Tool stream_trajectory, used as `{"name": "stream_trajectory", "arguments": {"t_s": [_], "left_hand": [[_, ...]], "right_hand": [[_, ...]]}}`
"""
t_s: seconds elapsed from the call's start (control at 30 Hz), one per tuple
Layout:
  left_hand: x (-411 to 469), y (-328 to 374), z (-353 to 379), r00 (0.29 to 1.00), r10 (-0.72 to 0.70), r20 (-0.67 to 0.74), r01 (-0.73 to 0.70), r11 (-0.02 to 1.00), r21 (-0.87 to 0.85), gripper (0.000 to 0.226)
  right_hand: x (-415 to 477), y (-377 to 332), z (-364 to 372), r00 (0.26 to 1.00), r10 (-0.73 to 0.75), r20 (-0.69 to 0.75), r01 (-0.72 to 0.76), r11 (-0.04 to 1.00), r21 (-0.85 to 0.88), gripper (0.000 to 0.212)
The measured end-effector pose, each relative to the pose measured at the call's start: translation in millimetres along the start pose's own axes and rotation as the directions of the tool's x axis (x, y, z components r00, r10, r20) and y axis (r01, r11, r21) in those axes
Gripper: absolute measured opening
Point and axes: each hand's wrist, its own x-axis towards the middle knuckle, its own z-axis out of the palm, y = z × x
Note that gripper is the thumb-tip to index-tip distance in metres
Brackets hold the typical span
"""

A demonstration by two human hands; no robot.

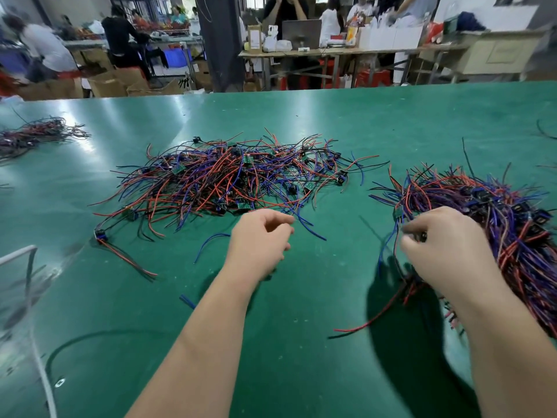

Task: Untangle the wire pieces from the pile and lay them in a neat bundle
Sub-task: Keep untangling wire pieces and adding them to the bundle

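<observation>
My left grip (pixel 261 236) hangs over the green desk (pixel 301 342) just in front of the tangled pile (pixel 229 179), fingers curled loosely w/ thumb and forefinger near each other; nothing seen in it, tho blur makes it hard to be sure. My right grip (pixel 443 245) is pinched on a wire piece (pixel 391 236) w/ a small green board at its top end; its blue, black and red leads hang down past my palm to the desk. Neat bundle (pixel 512 236) lies right beside that hand, along the desk's right side, touching my wrist. Pile sits mid-desk, red/blue/black strands w/ small boards mixed in. Another wire heap (pixel 36 135) far left. Loose blue strand (pixel 211 245) left of my left wrist.
</observation>
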Motion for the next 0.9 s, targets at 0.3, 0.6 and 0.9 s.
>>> {"name": "stream_trajectory", "arguments": {"t_s": [0.3,0.6,0.9], "left_hand": [[20,-25,-41,0.961,0.058,-0.269,0.129,0.769,0.627,0.019],[41,-51,-60,0.971,-0.147,-0.186,0.237,0.664,0.709,0.045],[35,-28,-57,0.926,0.021,-0.376,0.068,0.973,0.220,0.019]], "right_hand": [[-5,-15,11,0.959,-0.035,0.280,0.088,0.980,-0.179,0.034],[-20,-34,19,0.945,-0.100,0.311,0.133,0.988,-0.085,0.038],[-22,-34,23,0.962,-0.188,0.198,0.174,0.981,0.086,0.024]]}}
